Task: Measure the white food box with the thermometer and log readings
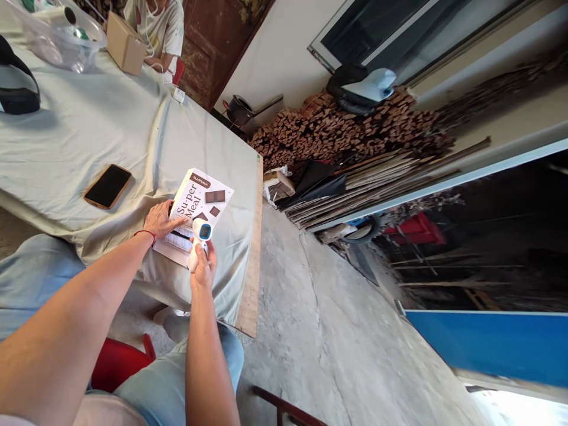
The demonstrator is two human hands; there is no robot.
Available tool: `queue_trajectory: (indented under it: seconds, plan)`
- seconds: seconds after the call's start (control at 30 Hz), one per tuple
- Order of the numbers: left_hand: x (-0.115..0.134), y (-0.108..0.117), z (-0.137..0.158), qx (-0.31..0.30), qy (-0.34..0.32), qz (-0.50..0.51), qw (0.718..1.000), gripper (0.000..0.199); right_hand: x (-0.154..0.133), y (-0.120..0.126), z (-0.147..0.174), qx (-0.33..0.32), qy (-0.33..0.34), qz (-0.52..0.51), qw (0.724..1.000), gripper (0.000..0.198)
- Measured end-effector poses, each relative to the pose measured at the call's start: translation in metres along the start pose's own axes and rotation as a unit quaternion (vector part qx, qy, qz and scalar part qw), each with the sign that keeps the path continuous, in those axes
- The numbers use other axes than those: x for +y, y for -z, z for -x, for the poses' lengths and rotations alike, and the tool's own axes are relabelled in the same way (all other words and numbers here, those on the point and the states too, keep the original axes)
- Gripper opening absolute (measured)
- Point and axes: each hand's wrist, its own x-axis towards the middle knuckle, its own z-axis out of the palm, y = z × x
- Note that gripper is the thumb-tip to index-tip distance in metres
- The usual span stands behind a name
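Note:
A white box (204, 198) printed "Su-per Meal" with pictures of brown pieces lies on the cloth-covered table in front of me. My left hand (163, 219) holds its near left side, thumb stretched over the printed face and the other fingers partly hidden along the edge. In my right hand (204, 264) is a white handheld infrared thermometer (198, 248), fingers wrapped round its handle. Its small blue-framed screen faces up towards me. The thermometer is over the near part of the box and covers some of it.
A black phone (109, 186) lies left of the box on the pale tablecloth (119, 127). Farther back are a clear plastic basin (91, 50), a cardboard box (125, 44) and a black headset-like object (20, 97). Another person (166, 29) sits at the far side. Stacked firewood (306, 127) lines the wall.

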Motion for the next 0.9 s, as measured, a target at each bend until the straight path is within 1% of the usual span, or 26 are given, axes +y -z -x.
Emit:
queue_trajectory:
  seconds: [0.2,0.4,0.5,0.57,0.6,0.63,0.67,0.7,0.8,0.87,0.9]
  plan:
    - [0.0,0.0,0.001,0.001,-0.016,0.0,1.0,0.061,-0.003,-0.007,0.001,0.037,0.014,0.036,0.999,0.065]
    - [0.0,0.0,0.004,0.006,-0.035,0.002,0.999,0.067,-0.003,-0.005,0.003,0.044,0.055,0.069,0.995,0.066]
    - [-0.002,-0.002,0.003,0.01,-0.035,-0.002,0.999,0.07,-0.001,0.002,0.0,0.046,0.085,0.114,0.989,0.067]
    - [-0.003,-0.003,0.002,0.012,-0.03,-0.007,0.999,0.073,-0.002,0.014,-0.007,0.068,0.103,0.165,0.979,0.068]
    - [-0.003,-0.003,0.002,0.012,-0.027,-0.01,0.999,0.074,-0.002,0.023,-0.012,0.084,0.109,0.198,0.971,0.068]
    - [-0.003,-0.004,0.001,0.013,-0.025,-0.013,1.0,0.075,-0.003,0.033,-0.017,0.109,0.121,0.262,0.951,0.067]
    - [-0.003,-0.004,0.001,0.012,-0.023,-0.017,1.0,0.076,-0.004,0.044,-0.023,0.131,0.128,0.357,0.916,0.063]
    - [-0.003,-0.005,0.0,0.011,-0.022,-0.02,0.999,0.076,-0.005,0.056,-0.028,0.139,0.125,0.446,0.876,0.06]
    - [-0.003,-0.006,0.0,0.008,-0.026,-0.027,0.999,0.076,-0.008,0.087,-0.04,0.151,0.108,0.511,0.839,0.051]
    - [-0.002,-0.007,-0.001,0.004,-0.03,-0.031,0.999,0.075,-0.009,0.097,-0.044,0.149,0.107,0.533,0.826,0.044]
    - [-0.002,-0.008,-0.001,0.002,-0.032,-0.033,0.999,0.075,-0.009,0.097,-0.044,0.149,0.111,0.543,0.819,0.042]
